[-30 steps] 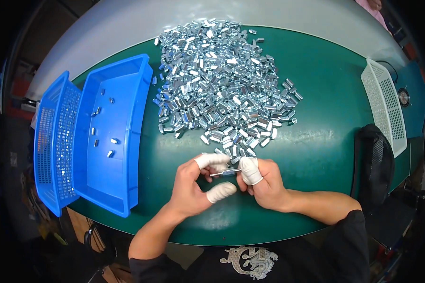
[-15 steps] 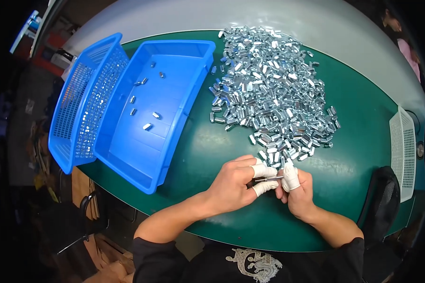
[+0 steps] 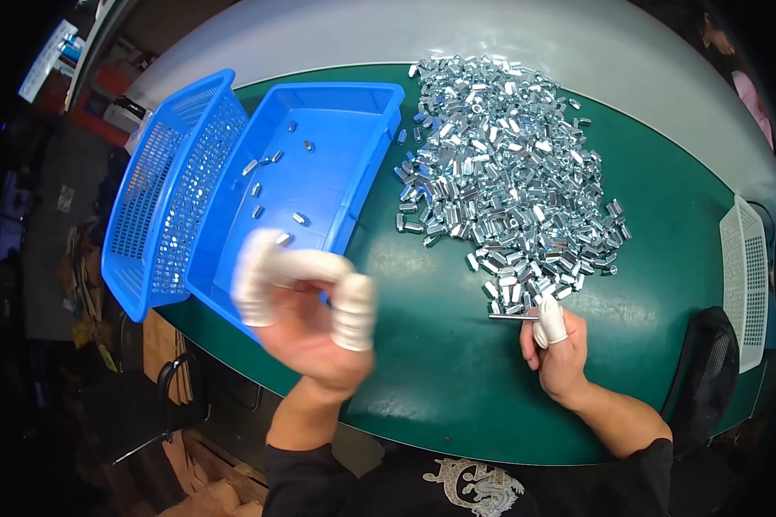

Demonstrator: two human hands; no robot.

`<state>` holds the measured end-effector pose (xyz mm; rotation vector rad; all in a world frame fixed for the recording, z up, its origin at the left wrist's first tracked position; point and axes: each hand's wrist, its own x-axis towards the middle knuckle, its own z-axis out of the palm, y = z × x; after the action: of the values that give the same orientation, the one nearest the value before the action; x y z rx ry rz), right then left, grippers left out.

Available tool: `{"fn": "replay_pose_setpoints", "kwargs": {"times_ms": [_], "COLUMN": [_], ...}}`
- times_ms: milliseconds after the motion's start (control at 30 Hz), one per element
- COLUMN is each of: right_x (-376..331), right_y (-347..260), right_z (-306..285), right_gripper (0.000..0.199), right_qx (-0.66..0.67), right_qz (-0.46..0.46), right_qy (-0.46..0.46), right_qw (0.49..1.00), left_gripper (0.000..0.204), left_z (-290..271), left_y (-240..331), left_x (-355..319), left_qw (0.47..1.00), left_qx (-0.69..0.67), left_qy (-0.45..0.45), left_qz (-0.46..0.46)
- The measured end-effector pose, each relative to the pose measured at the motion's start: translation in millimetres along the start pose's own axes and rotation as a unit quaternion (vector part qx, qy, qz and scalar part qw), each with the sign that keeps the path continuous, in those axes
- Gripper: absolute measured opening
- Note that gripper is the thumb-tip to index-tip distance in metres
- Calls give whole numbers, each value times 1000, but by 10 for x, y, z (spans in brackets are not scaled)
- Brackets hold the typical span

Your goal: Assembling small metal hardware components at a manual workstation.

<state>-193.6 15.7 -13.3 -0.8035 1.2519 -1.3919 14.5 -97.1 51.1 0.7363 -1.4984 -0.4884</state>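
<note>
My left hand, blurred by motion, is raised over the near end of the blue tray. Its white-covered fingers are spread in a curve, and nothing shows between them. Several small silver hex coupling nuts lie scattered in that tray. At the near edge of a large heap of the same nuts, my right hand is closed on a thin metal rod. The rod's bare end points left, and the white-covered fingers hide its other end.
A blue perforated basket stands against the tray's left side. Green tabletop lies between tray and right hand. At the far right stand a white perforated basket and a black mesh chair back. Another person is partly visible at upper right.
My left hand has left the rod and swung left over the tray, its fingers opening. One more nut lies in the tray. My right hand still holds the rod near the heap.
</note>
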Motion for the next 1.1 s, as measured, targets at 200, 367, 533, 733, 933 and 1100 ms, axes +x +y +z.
{"fn": "replay_pose_setpoints", "kwargs": {"times_ms": [200, 367, 533, 733, 933, 1100], "right_x": [-8, -26, -16, 2, 51, 50], "right_y": [24, 31, -22, -75, -100, -108], "right_z": [3, -24, -11, -35, -45, -37], "right_gripper": [31, 29, 29, 29, 40, 46], "right_qx": [10, 15, -22, -29, -26, -52], "right_qz": [-5, -1, 11, -14, -30, -36], "right_qy": [3, -5, 6, 11, 58, 43], "right_qw": [1000, 1000, 1000, 999, 998, 997], "left_gripper": [35, 39, 27, 22, 24, 19], "left_z": [389, 516, 539, 505, 476, 442], "left_y": [-256, -331, -322, -272, -247, -132], "left_x": [-356, -500, -446, -392, -402, -427], "left_qw": [943, 908, 917, 931, 912, 875], "left_qx": [153, 236, 192, 55, -47, -88], "left_qy": [-292, -345, -343, -311, -390, -399], "left_qz": [-44, -36, -72, -183, -120, -260]}}
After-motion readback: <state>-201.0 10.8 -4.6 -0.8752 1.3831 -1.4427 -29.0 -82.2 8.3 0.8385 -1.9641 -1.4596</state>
